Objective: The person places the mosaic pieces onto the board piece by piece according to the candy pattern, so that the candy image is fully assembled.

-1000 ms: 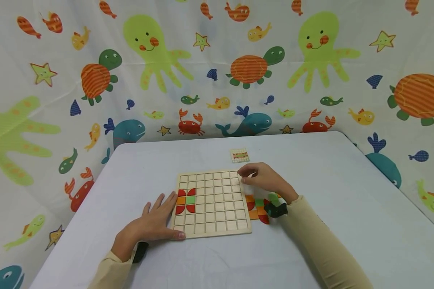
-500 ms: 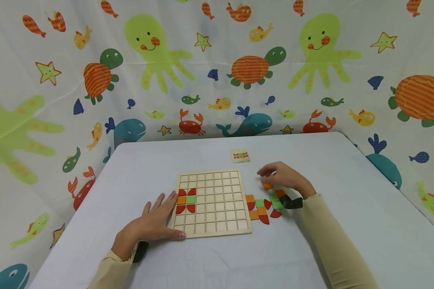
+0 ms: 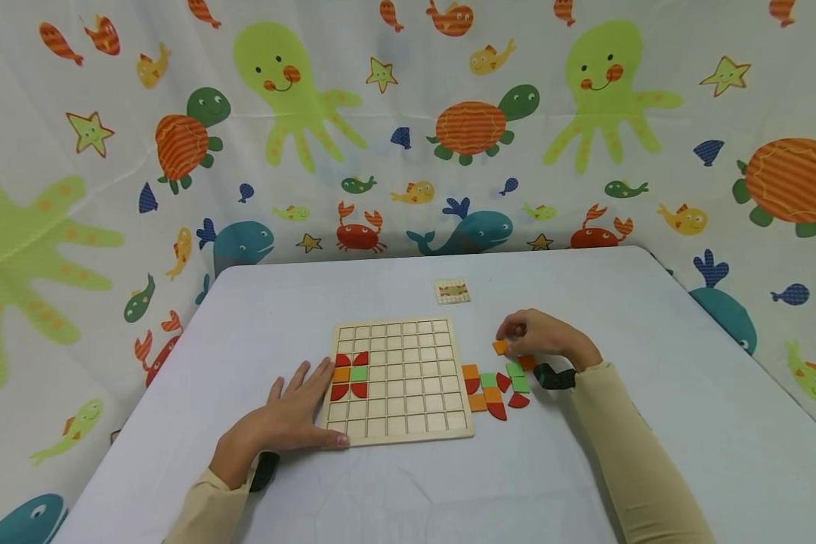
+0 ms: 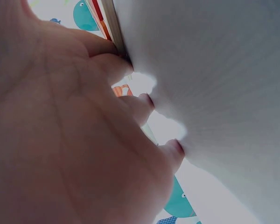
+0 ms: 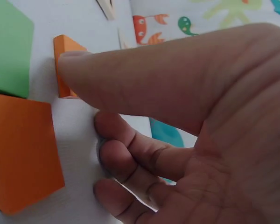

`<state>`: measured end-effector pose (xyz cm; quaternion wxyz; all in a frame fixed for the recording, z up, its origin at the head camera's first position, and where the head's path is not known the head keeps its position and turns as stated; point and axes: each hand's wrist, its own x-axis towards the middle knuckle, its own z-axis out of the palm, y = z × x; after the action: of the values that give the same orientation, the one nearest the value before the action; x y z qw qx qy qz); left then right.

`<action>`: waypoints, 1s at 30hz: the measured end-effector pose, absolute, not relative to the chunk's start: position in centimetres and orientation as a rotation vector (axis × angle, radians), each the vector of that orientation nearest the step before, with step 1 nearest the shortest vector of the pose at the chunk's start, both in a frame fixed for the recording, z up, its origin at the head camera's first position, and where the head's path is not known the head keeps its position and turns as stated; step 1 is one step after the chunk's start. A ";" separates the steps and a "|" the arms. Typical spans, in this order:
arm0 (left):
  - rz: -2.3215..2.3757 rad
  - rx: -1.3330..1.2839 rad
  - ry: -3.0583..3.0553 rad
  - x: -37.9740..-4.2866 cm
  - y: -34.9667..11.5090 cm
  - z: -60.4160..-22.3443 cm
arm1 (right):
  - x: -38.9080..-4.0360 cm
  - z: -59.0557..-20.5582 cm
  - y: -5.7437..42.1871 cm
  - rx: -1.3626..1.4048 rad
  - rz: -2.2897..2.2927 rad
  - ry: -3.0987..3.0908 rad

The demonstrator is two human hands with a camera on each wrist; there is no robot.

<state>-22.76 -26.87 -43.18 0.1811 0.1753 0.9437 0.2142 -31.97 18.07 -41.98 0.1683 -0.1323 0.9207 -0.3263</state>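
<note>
Reads as a kids' play or learning corner — home, nursery or staged booth, can't tell which. Main clue: white fabric backdrop (image 3: 381, 128) with cartoon sea life, hung behind the table (image 3: 408, 491) and along its left and right sides. Prints include smiling octopuses (image 3: 272, 60), turtles (image 3: 471, 126), whales (image 3: 477, 230) and crabs (image 3: 358, 237). Table has a white covering. Toy-puzzle kit backs it up — wooden grid board (image 3: 411, 388) mid-table, red, orange and green tiles (image 3: 493, 395) on the table too, small pattern card (image 3: 452, 291) toward the table's far edge.
</note>
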 end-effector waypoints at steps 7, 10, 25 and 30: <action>0.597 0.490 2.682 -22.8 -26.9 -43.2 | -32.0 -42.0 17.8 -0.423 -0.936 2.621; 0.591 0.483 2.683 -22.7 -26.9 -43.1 | -31.9 -41.8 17.6 -0.430 -0.947 2.623; 0.597 0.489 2.680 -22.6 -26.8 -43.2 | -31.9 -41.6 17.4 -0.360 -1.055 2.648; 0.601 0.483 2.670 -22.6 -26.8 -43.2 | -32.0 -41.7 17.2 -0.330 -1.130 2.632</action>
<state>-22.64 -26.77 -43.23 0.1801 0.1708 0.9450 0.2128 -32.01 17.20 -41.68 0.1290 -0.1134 0.9053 -0.3886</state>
